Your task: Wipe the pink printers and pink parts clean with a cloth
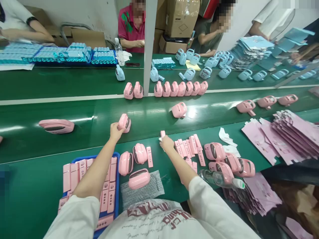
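My left hand [116, 132] is closed on a pink rounded plastic housing with a dark panel [125, 122], at the near side of the green belt. My right hand [166, 143] grips a slim pink bar [162, 133]; something white, perhaps a cloth, shows at its fingers. Between my arms, on the green bench, are pink housings [140, 153] and a pink bar with dark dots [149, 156]. One more housing [139, 178] lies beside bubble wrap [157, 186]. Several pink bars [191, 144] sit to the right of my right hand.
A blue tray [116, 186] of pink bars is under my left forearm. At right are more pink housings [215, 151], a plastic bottle [211, 177] and flat pink cartons [286, 136]. Pink housings [179, 109] stand along the belt. Across it, people sit near blue parts [163, 63].
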A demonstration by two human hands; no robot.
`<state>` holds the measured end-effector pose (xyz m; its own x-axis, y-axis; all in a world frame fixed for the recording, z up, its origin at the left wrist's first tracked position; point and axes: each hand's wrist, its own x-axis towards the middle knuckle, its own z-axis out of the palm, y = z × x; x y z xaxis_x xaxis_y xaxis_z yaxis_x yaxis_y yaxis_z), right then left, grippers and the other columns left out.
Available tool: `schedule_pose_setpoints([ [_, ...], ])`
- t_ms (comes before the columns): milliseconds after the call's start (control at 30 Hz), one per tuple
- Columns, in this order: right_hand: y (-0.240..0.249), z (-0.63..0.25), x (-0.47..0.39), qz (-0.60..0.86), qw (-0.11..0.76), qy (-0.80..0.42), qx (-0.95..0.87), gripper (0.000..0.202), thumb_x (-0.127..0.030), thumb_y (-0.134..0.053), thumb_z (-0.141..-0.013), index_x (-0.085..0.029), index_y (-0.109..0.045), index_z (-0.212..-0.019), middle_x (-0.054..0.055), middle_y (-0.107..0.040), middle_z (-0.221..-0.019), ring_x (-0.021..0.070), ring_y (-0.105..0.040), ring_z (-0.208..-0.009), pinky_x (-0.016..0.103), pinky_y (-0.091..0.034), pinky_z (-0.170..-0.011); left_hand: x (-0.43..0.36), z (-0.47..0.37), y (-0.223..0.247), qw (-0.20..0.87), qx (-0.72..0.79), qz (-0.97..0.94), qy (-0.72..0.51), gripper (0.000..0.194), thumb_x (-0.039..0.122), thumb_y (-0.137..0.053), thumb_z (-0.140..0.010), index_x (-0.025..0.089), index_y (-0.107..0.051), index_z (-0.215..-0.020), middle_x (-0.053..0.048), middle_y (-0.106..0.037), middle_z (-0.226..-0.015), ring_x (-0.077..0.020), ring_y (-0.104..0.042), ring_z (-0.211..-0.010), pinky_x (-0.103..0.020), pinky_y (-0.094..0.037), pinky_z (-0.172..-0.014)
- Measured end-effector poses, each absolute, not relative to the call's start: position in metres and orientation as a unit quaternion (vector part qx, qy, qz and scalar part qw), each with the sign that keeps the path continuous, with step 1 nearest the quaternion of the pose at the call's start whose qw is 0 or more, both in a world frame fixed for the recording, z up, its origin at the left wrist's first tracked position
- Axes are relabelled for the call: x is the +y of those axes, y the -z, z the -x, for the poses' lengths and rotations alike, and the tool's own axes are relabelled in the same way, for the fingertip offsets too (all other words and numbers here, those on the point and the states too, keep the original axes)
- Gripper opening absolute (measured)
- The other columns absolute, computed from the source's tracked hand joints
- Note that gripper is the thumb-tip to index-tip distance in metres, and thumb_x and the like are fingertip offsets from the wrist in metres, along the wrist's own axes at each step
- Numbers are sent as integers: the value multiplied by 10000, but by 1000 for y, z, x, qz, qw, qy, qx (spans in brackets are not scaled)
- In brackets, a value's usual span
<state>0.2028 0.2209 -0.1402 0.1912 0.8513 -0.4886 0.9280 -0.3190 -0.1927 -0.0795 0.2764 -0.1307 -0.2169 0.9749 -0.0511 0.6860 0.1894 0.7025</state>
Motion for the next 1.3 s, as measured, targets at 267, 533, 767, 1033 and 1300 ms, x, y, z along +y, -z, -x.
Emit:
schedule_pose_setpoints([
  [267, 147, -163, 256, -699, -227, 449, 508, 299, -331, -440, -923, -91, -617, -948, 156, -704, -1006, 194, -674, -911, 260, -511, -766, 222, 74, 114, 289, 654, -661, -230, 587, 82, -558, -627, 138, -506, -1208, -165, -445, -1346, -303, -358, -1332, -445, -274, -1122],
  [533, 142, -212, 193, -625, -420, 559, 347, 338, -384, -500, -868, -87, -598, -995, 188, -704, -1045, 215, -702, -865, 336, -564, -760, 173, 21, 93, 314, 536, -781, -70, 313, 155, -428, -766, 195, -660, -972, -125, -589, -1284, -299, -560, -1167, -456, -435, -970],
  [767, 86, -188, 117, -497, -510, 583, 391, 487, -538, -696, -680, -189, -702, -1021, 76, -694, -1151, 262, -613, -1136, 418, -418, -1055, 148, 16, 49, 201, 527, -762, -317, 336, 161, -357, -821, 182, -645, -993, -97, -629, -1180, -203, -567, -1123, -346, -427, -981],
  [1033, 30, -181, 98, -463, -615, 565, 297, 492, -608, -596, -754, -185, -701, -981, 61, -730, -1031, 235, -674, -1012, 411, -505, -962, 108, 3, -39, 91, 570, -749, -325, 112, 246, -555, -668, 199, -529, -569, -31, -548, -669, -189, -531, -697, -302, -407, -633],
  [1300, 21, -175, 67, -366, -545, 322, 682, 470, -454, -454, -913, -194, -557, -1290, 107, -565, -1347, 255, -407, -1360, 468, -298, -1147, 77, -21, -57, 526, 602, -362, -480, 344, 359, -764, -518, 168, -534, -687, 25, -543, -612, -117, -506, -544, -236, -388, -517],
])
